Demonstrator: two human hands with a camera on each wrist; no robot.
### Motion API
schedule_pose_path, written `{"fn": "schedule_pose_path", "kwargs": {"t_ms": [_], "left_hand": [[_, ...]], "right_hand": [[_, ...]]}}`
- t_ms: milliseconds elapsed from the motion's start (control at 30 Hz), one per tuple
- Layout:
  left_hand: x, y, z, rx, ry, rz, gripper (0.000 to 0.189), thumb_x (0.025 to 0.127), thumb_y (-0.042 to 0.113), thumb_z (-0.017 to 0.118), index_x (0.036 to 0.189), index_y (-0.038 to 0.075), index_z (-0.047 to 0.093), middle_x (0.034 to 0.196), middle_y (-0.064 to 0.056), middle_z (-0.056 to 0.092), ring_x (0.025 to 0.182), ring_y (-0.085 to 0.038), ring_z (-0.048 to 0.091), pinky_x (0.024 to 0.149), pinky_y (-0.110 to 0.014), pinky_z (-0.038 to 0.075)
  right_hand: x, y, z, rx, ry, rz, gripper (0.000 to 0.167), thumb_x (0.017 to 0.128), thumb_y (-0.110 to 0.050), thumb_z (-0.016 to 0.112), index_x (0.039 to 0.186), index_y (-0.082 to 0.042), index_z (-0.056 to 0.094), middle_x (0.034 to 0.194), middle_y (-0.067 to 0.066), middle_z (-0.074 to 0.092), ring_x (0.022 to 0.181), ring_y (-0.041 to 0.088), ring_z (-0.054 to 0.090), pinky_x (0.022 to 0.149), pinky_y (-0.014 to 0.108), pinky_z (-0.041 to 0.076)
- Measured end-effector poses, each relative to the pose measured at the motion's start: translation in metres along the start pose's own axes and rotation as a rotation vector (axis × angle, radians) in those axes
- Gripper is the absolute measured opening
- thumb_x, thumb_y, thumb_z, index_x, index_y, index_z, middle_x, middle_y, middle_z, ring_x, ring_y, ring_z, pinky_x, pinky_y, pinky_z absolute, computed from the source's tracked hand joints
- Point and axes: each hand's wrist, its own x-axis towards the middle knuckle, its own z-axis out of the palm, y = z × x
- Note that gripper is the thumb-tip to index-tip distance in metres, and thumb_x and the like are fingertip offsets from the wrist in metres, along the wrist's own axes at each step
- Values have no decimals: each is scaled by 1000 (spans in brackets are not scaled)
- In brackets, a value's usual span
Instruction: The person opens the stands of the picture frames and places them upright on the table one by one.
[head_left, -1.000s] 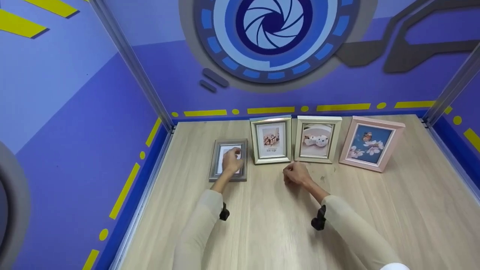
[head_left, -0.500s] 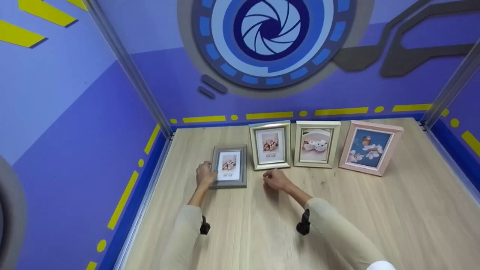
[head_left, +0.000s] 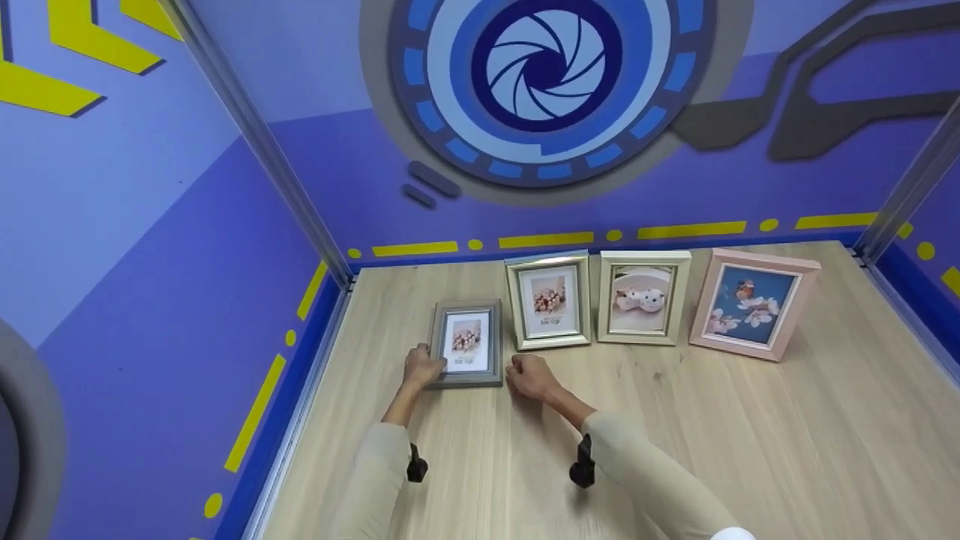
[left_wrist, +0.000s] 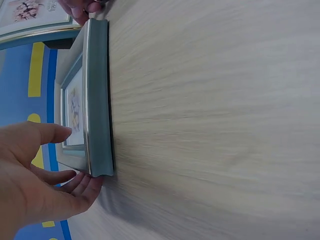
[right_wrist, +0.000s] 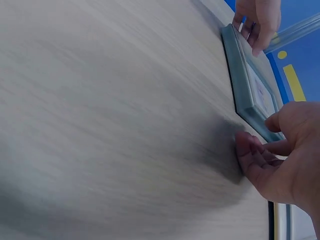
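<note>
A grey picture frame [head_left: 466, 341] lies face up on the wooden table, a small flower print behind its pane. My left hand [head_left: 421, 367] grips its left edge; in the left wrist view the thumb reaches over the front of the frame [left_wrist: 98, 100] while the fingers curl at the side. By the opposite edge is my right hand [head_left: 534, 377], its fingers loosely bent. The right wrist view has the right hand [right_wrist: 292, 155] beside the frame's near corner, thumb raised above curved fingers that hold nothing.
Behind and to the right, a gold picture frame [head_left: 551, 300], a cream one [head_left: 643, 300] and a pink one [head_left: 754, 306] stand upright in a row. Blue printed panels [head_left: 330, 202] wall in the table [head_left: 660, 420] at the back and sides.
My left hand has gone from above the grey frame's picture to its left edge and now grips there. My right hand has slid left, from below the standing frames to the grey frame's right edge.
</note>
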Motion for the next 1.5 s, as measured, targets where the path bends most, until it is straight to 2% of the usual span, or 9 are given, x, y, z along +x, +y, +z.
{"fn": "schedule_pose_path", "kwargs": {"t_ms": [433, 700, 867, 967, 1100, 1233, 1300, 1400, 1500], "left_hand": [[-7, 5, 3, -7, 30, 34, 51, 91, 7, 60, 132, -22, 51, 130, -39, 58, 128, -51, 55, 108, -56, 48], [-8, 8, 4, 34, 54, -12, 38, 97, 11, 53, 120, -17, 62, 115, -33, 68, 106, -42, 66, 95, -53, 55], [-9, 7, 2, 37, 24, -44, 31, 97, 6, 47, 115, -12, 65, 104, -25, 70, 87, -28, 58, 83, -47, 55], [-8, 7, -1, 31, 7, -33, 26, 95, 2, 48, 110, -11, 65, 93, -17, 66, 80, -24, 53, 71, -37, 51], [-7, 8, -4, -17, -26, -90, 16, 95, 4, 47, 97, -5, 60, 81, -7, 49, 75, -21, 46, 60, -29, 40], [-8, 9, -8, -55, -43, -176, 29, 99, 14, 43, 107, -8, 60, 90, -11, 54, 86, -24, 51, 73, -34, 48], [-8, 9, -9, -90, -55, -217, 41, 102, 20, 40, 122, -11, 57, 108, -21, 62, 104, -31, 58, 91, -41, 52], [-8, 5, -10, -167, -65, -274, 51, 103, 25, 37, 136, -12, 51, 138, -30, 56, 131, -39, 52, 113, -50, 44], [-8, -1, -12, -248, -51, -306, 54, 104, 30, 37, 137, -11, 51, 142, -31, 53, 132, -38, 51, 113, -50, 44]], "right_hand": [[2, -10, 14, 10, 49, -69, 29, 90, 4, 56, 66, -8, 45, 62, -7, 35, 57, 11, 34, 54, 23, 26], [0, -13, 20, 86, 133, 71, 30, 88, 4, 58, 65, -9, 46, 59, -8, 37, 53, 10, 35, 49, 21, 25], [0, -15, 19, 125, 161, 161, 32, 85, 3, 61, 64, -12, 42, 58, -10, 37, 53, 9, 35, 50, 22, 24], [1, -17, 17, 174, 181, 196, 36, 85, 3, 65, 64, -13, 40, 57, -10, 38, 52, 8, 37, 49, 21, 26], [2, -22, 13, 262, 157, 232, 36, 87, 4, 67, 64, -13, 45, 57, -9, 45, 43, 4, 41, 41, 17, 32], [3, -26, 12, 262, 147, 214, 30, 88, 4, 69, 65, -7, 53, 60, -3, 55, 45, 4, 45, 45, 18, 39], [3, -27, 12, 237, 158, 181, 21, 86, 4, 70, 68, 0, 60, 64, 4, 63, 54, 7, 50, 52, 22, 42], [1, -31, 12, 236, 154, 147, 4, 86, 4, 70, 86, 8, 73, 79, 16, 75, 69, 16, 65, 64, 27, 52], [1, -36, 11, 299, 139, 145, 23, 88, 6, 70, 109, 12, 73, 96, 26, 76, 86, 31, 75, 74, 34, 62]]}}
